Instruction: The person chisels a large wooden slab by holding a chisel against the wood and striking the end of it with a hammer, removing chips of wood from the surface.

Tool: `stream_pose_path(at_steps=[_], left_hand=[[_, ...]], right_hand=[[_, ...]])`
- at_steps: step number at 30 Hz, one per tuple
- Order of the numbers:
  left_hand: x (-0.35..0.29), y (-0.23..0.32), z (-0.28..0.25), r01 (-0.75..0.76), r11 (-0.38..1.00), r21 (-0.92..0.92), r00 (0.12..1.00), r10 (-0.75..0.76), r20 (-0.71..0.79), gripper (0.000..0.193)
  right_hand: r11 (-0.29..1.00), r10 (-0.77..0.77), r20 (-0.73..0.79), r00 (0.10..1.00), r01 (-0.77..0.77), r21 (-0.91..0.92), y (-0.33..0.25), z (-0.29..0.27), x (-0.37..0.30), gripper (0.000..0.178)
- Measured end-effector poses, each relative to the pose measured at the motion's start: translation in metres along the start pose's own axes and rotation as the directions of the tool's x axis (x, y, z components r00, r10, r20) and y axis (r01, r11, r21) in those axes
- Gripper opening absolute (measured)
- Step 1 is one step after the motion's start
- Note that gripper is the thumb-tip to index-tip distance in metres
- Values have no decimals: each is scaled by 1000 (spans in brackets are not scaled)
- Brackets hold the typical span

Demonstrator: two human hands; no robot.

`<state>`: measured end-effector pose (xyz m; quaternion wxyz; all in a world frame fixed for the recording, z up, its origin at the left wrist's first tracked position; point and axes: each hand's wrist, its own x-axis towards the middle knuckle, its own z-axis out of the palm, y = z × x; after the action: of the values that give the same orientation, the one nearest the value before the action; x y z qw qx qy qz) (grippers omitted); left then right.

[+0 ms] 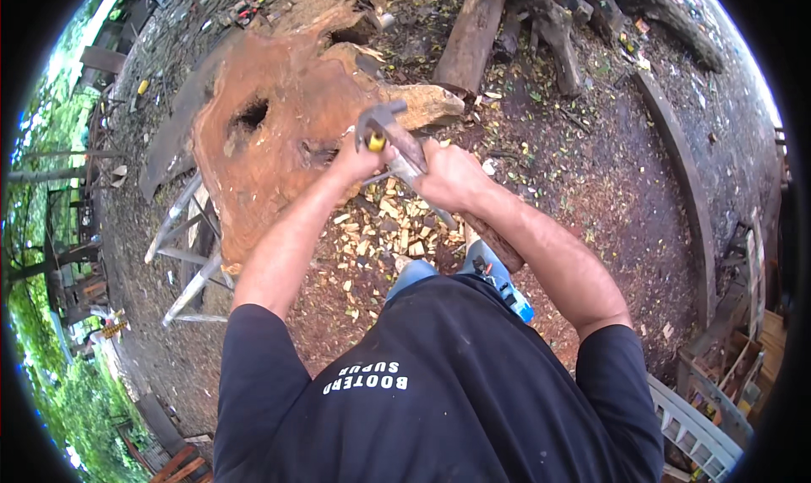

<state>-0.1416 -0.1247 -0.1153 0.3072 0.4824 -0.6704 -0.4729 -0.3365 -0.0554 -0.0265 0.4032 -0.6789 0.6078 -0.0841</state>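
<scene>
My right hand (452,176) is closed round the handle of a claw hammer (384,114). Its metal head is slightly blurred and lies right over the yellow end of a chisel (376,143). Around that chisel my left hand (361,162) is closed, at the near right edge of a big wood slab (287,86); the chisel's blade is mostly hidden. The slab is reddish brown, irregular in outline, with dark hollows and a pale pointed part on its right. Whether hammer and chisel touch, I cannot tell.
Metal frame legs (182,217) stand under the slab's left side. Pale wood chips (397,225) litter the ground before my feet. Logs (473,35) lie at the back right, a long curved beam (684,179) runs down the right, and a ladder (697,428) is at lower right.
</scene>
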Motion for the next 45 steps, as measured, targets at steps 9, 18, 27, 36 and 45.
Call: stream_pose_path(at_steps=[9,18,27,36,45], left_hand=[[2,54,-28,164,939,-303,980,-189,-58,17],[17,58,-59,116,973,-199,978,-147,-145,25],[29,53,-37,197,974,111,969,-176,-173,30],[27,86,-48,211,975,63,967,-199,-156,33],[28,94,-52,213,973,90,968,-197,-154,32]], right_hand=[[959,93,-4,996,-89,269,-1,-33,-39,43],[956,140,-113,984,-105,275,23,-20,-38,30],[909,128,-120,985,-68,412,16,-58,-37,32],[865,105,-215,971,17,501,15,-66,-37,35],[859,114,-200,973,5,512,10,-70,-41,34]])
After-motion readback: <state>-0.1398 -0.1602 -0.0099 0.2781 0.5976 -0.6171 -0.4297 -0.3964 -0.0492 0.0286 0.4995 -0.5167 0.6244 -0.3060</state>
